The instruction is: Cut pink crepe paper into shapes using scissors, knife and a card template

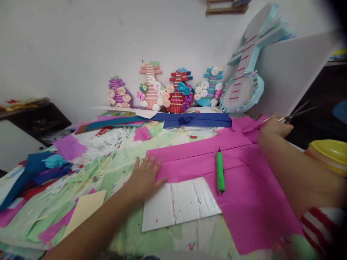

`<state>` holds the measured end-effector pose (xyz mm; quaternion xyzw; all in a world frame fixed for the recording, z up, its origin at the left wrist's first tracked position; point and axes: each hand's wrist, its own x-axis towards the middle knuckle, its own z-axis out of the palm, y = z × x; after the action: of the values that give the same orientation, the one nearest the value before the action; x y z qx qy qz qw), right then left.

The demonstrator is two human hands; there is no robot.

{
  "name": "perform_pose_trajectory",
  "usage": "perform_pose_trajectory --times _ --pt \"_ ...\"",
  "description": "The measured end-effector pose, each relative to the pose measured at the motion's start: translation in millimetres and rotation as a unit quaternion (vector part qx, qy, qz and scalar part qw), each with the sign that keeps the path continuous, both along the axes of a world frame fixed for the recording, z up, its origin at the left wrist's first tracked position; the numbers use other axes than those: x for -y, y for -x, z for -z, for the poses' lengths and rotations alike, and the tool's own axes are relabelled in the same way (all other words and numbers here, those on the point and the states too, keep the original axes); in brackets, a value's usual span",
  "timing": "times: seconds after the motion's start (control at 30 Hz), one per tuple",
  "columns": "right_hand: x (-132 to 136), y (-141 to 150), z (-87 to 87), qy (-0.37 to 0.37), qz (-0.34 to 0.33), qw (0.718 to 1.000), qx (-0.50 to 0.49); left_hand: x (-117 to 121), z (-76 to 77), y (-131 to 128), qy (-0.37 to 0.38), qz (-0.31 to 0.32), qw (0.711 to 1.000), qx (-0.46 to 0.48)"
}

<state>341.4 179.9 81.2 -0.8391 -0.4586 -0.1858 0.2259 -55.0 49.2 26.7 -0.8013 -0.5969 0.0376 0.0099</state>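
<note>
A large sheet of bright pink crepe paper (271, 202) lies in layered strips over the table. My left hand (148, 175) rests flat with fingers spread on the paper's left end, beside a scored white board (181, 206). At the far right edge of the paper, my right hand (275, 127) is closed around a pair of scissors (300, 111), its blades pointing right, away from the paper. On the pink paper between my hands lies a green tool (220, 171) with a pointed tip, which looks like a cutter knife.
Several flower-trimmed paper lutes, including a red one (177, 95), lean on the wall. A big pale-blue lute (244, 83) stands at right. Folded dark-blue paper (206, 120), tangled white string (105, 144) and scraps cover the table. A yellow container (330, 153) is beyond my right forearm.
</note>
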Motion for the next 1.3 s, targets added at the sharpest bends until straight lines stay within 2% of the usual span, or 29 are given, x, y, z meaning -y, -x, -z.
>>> perform_pose_trajectory --times 0.1,0.2,0.3,0.33,0.37,0.47,0.57,0.77,0.9,0.97,1.03,1.17,1.3 --pt "3 19 -5.0 -0.040 0.031 0.996 -0.076 -9 5.3 -9 0.020 0.016 0.999 0.020" --pt "17 49 -6.1 -0.034 -0.045 0.993 -0.105 -13 16.5 -16 0.045 0.039 0.998 0.025" --pt "41 87 2.6 0.071 -0.174 0.975 -0.122 -12 27.0 -17 0.052 0.048 0.997 0.018" --pt "51 100 6.8 0.151 -0.246 0.950 -0.121 -12 29.1 -16 0.049 0.048 0.997 0.017" --pt "61 110 11.1 0.206 -0.282 0.931 -0.106 -10 30.2 -14 0.046 0.048 0.998 0.017" --pt "88 130 21.4 0.280 -0.284 0.915 -0.056 -7 29.1 -8 0.050 0.043 0.998 0.011" --pt "106 132 28.0 0.321 -0.277 0.905 -0.035 -5 25.8 -2 0.064 0.038 0.997 0.006" --pt "113 130 36.7 0.342 -0.289 0.891 -0.081 -6 26.6 14 0.065 0.017 0.998 -0.012" --pt "111 127 41.9 0.326 -0.304 0.868 -0.217 -7 27.4 26 0.058 0.007 0.998 -0.024" --pt "110 124 43.7 0.309 -0.312 0.863 -0.250 -7 26.9 31 0.056 0.010 0.998 -0.029" --pt "111 119 42.8 0.281 -0.347 0.841 -0.305 -8 26.3 36 0.046 0.007 0.998 -0.042" --pt "117 101 29.6 0.160 -0.423 0.775 -0.441 -9 21.6 45 0.004 0.010 0.999 -0.052" --pt "125 73 9.9 0.064 -0.427 0.758 -0.488 -10 1.8 57 0.007 0.034 0.999 -0.026"
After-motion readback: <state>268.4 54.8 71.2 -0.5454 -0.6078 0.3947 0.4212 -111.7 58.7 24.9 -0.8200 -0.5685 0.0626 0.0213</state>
